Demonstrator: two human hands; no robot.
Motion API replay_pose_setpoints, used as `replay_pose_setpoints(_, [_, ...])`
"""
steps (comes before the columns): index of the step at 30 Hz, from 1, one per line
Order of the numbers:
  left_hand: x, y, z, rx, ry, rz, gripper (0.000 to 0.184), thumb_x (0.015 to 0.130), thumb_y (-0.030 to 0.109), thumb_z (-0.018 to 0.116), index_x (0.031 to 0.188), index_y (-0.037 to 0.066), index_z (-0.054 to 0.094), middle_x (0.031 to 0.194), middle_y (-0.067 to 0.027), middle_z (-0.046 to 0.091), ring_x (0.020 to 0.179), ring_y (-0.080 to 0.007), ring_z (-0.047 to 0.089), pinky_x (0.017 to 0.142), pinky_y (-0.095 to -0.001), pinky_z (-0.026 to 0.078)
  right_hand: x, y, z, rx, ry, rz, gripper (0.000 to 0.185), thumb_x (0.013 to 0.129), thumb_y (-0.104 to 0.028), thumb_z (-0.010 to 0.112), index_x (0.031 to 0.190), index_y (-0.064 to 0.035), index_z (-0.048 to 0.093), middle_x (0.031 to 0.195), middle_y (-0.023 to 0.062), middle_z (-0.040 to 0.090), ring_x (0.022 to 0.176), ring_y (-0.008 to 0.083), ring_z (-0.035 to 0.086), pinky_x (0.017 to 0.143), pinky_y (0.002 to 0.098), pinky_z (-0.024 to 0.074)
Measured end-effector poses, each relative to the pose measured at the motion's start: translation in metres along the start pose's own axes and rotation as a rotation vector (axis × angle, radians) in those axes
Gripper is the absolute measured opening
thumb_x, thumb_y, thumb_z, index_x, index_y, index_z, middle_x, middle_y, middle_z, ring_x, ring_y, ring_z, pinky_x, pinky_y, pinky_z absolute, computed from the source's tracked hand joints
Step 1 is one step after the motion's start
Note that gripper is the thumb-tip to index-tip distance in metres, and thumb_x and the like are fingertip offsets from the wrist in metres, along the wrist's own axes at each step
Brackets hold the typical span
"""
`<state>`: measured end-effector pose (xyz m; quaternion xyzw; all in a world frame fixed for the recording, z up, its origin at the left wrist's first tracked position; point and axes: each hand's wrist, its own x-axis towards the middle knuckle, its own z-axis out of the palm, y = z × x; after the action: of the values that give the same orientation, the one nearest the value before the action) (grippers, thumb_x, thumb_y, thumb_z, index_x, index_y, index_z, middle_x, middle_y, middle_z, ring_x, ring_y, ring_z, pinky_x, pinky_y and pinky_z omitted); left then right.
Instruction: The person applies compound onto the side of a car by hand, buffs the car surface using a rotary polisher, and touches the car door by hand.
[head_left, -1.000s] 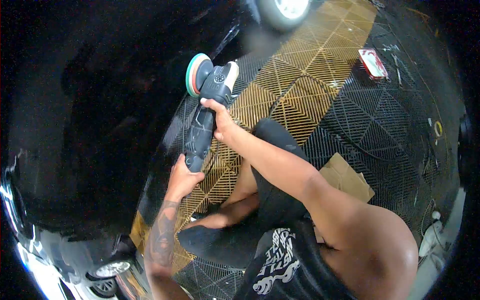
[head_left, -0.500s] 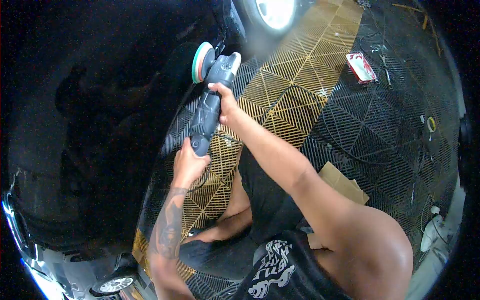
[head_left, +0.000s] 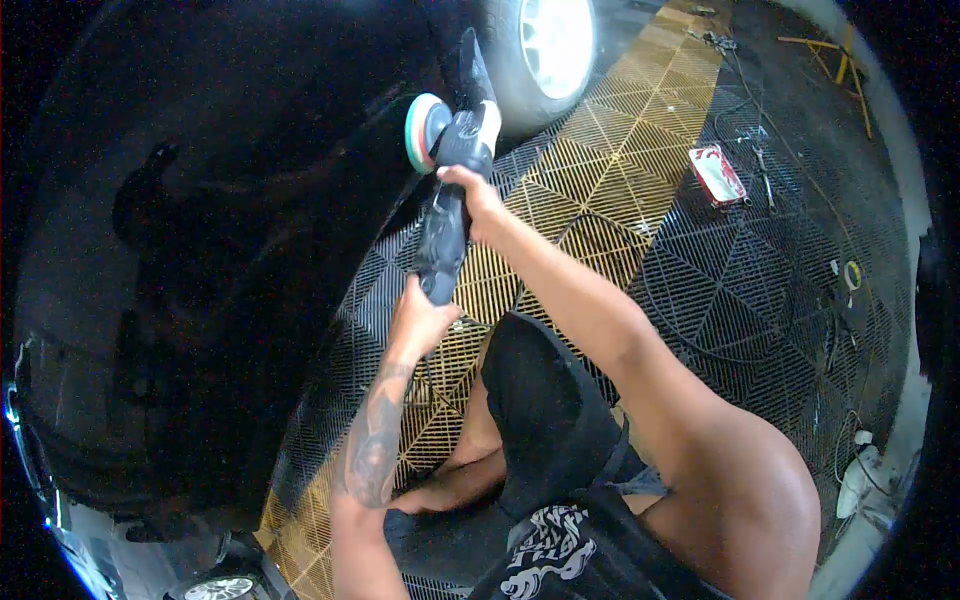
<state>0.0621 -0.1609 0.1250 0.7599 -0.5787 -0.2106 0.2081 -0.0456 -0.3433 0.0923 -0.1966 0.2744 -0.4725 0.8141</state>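
Observation:
A dark grey car polisher (head_left: 443, 235) is held in both hands beside a glossy black car body panel (head_left: 250, 260). Its round pad (head_left: 416, 135), with green, white and orange layers, faces the panel edge-on to me; whether it touches the paint I cannot tell. My left hand (head_left: 424, 318) is wrapped round the rear end of the polisher. Near the head of the tool, my right hand (head_left: 478, 200) grips the body. A wheel (head_left: 555, 50) with a bright rim stands just beyond the polisher head.
Black and yellow slatted tiles (head_left: 590, 175) cover the floor. A red and white tray (head_left: 717, 176) lies at the right beside a metal tool (head_left: 765, 178). A dark cable (head_left: 680, 330) loops over the tiles. Farther right are a yellow tape roll (head_left: 852, 275) and a yellow stand (head_left: 845, 65).
My view has tilted up, showing more of the wheel. Both hands have carried the polisher forward along the panel, closer to the wheel. The grip stays the same.

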Motion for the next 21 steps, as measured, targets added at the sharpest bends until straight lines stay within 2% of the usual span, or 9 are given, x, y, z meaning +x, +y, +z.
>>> replay_pose_setpoints(4, [-0.038, -0.015, -0.001, 0.062, -0.028, -0.186, 0.056, 0.072, 0.020, 0.072, 0.118, -0.003, 0.052, 0.103, -0.0292, 0.067, 0.097, -0.0433, 0.067, 0.086, -0.0461, 0.052, -0.056, 0.018, 0.018, 0.053, 0.033, -0.031, 0.038, 0.070, -0.019, 0.080, 0.100, -0.0030, 0.064, 0.078, 0.0093, 0.065, 0.064, 0.0250, 0.063, 0.064, 0.0421, 0.0549])
replay_pose_setpoints(5, [-0.043, -0.017, -0.001, 0.090, 0.044, -0.074, 0.053, 0.073, 0.020, 0.071, 0.117, -0.003, 0.052, 0.100, -0.0288, 0.068, 0.094, -0.0431, 0.068, 0.084, -0.0464, 0.053, -0.053, 0.024, 0.017, 0.080, 0.017, -0.035, 0.034, 0.070, -0.019, 0.082, 0.096, -0.0036, 0.067, 0.083, 0.0062, 0.067, 0.068, 0.0220, 0.064, 0.066, 0.0436, 0.0547])
replay_pose_setpoints(9, [-0.016, -0.007, -0.004, -0.002, -0.022, -0.039, 0.053, 0.074, 0.020, 0.071, 0.118, -0.003, 0.053, 0.098, -0.0275, 0.069, 0.091, -0.0415, 0.069, 0.081, -0.0451, 0.054, -0.033, 0.006, 0.014, 0.033, 0.083, -0.005, 0.044, 0.067, -0.019, 0.083, 0.102, 0.0006, 0.065, 0.086, 0.0101, 0.067, 0.070, 0.0246, 0.064, 0.068, 0.0445, 0.0544])
replay_pose_setpoints(10, [-0.005, -0.004, -0.004, -0.052, -0.091, -0.131, 0.055, 0.073, 0.020, 0.072, 0.119, -0.003, 0.053, 0.102, -0.0269, 0.069, 0.094, -0.0399, 0.069, 0.082, -0.0445, 0.054, -0.028, -0.004, 0.014, 0.067, 0.065, -0.034, 0.050, 0.066, -0.019, 0.083, 0.106, 0.0032, 0.064, 0.085, 0.0117, 0.066, 0.071, 0.0268, 0.065, 0.068, 0.0462, 0.0543])
replay_pose_setpoints(12, [0.024, -0.010, 0.006, 0.043, 0.013, 0.060, 0.061, 0.071, 0.022, 0.075, 0.122, -0.004, 0.053, 0.109, -0.0282, 0.068, 0.102, -0.0402, 0.068, 0.088, -0.0449, 0.053, 0.008, -0.014, 0.001, 0.031, 0.095, -0.040, 0.056, 0.063, -0.022, 0.084, 0.108, 0.0047, 0.062, 0.087, 0.0130, 0.066, 0.073, 0.0281, 0.065, 0.071, 0.0488, 0.0550])
replay_pose_setpoints(14, [0.038, 0.005, 0.003, 0.019, -0.065, -0.054, 0.068, 0.070, 0.025, 0.075, 0.126, -0.007, 0.051, 0.112, -0.0297, 0.067, 0.107, -0.0420, 0.066, 0.093, -0.0455, 0.052, 0.047, -0.017, -0.015, 0.029, 0.057, 0.010, 0.058, 0.064, -0.023, 0.084, 0.110, 0.0036, 0.060, 0.088, 0.0124, 0.065, 0.072, 0.0279, 0.065, 0.070, 0.0488, 0.0556])
replay_pose_setpoints(16, [0.030, 0.014, -0.002, 0.116, 0.014, -0.057, 0.063, 0.068, 0.022, 0.074, 0.121, -0.006, 0.054, 0.104, -0.0278, 0.069, 0.097, -0.0366, 0.069, 0.087, -0.0425, 0.054, 0.025, -0.023, -0.004, -0.015, 0.091, -0.017, 0.059, 0.065, -0.024, 0.083, 0.111, 0.0028, 0.058, 0.088, 0.0113, 0.064, 0.071, 0.0273, 0.064, 0.070, 0.0482, 0.0564])
replay_pose_setpoints(20, [-0.012, -0.003, -0.026, 0.083, -0.050, -0.076, 0.065, 0.072, 0.026, 0.074, 0.124, -0.007, 0.052, 0.110, -0.0309, 0.067, 0.108, -0.0434, 0.065, 0.094, -0.0463, 0.052, -0.003, 0.012, 0.013, 0.014, 0.037, 0.020, 0.055, 0.068, -0.023, 0.082, 0.112, -0.0001, 0.057, 0.090, 0.0102, 0.064, 0.074, 0.0267, 0.065, 0.073, 0.0479, 0.0569])
replay_pose_setpoints(21, [-0.023, -0.012, -0.032, 0.072, -0.028, -0.068, 0.062, 0.072, 0.025, 0.074, 0.121, -0.007, 0.053, 0.108, -0.0308, 0.067, 0.106, -0.0437, 0.065, 0.092, -0.0463, 0.052, -0.020, 0.021, 0.022, 0.038, 0.032, 0.030, 0.051, 0.069, -0.022, 0.081, 0.110, -0.0009, 0.058, 0.090, 0.0098, 0.064, 0.075, 0.0263, 0.065, 0.073, 0.0470, 0.0567])
